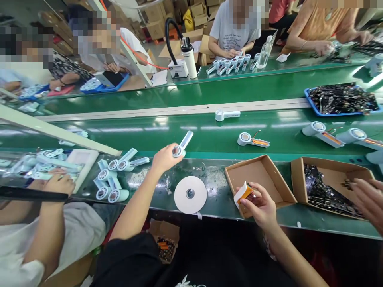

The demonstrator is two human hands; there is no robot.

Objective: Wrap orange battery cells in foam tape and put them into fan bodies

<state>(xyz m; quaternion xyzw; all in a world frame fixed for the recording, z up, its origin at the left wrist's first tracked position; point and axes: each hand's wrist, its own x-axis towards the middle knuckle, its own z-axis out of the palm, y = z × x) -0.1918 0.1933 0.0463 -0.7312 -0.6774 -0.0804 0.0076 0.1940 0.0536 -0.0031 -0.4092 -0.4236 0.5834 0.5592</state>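
Note:
My left hand [164, 159] is closed round the round end of a light blue handheld fan housing [187, 138], just past the bench's back edge; its handle points up and away. In my right hand [263, 205], fingers and thumb pinch an orange battery [245, 193] with a white piece along one side. Below the battery lies a shallow cardboard box [266, 171]. Between my hands, a white roll of tape [184, 196] lies flat on the bench. Several more fan housings [115, 175] are grouped left of my left hand.
Fan parts with orange batteries [259, 142] lie on the green conveyor [203, 141]. A box of black parts [323, 187] stands at right, near another person's hand [369, 199]. A co-worker's hand [60, 183] works at left. A pale post [60, 129] slants across the left.

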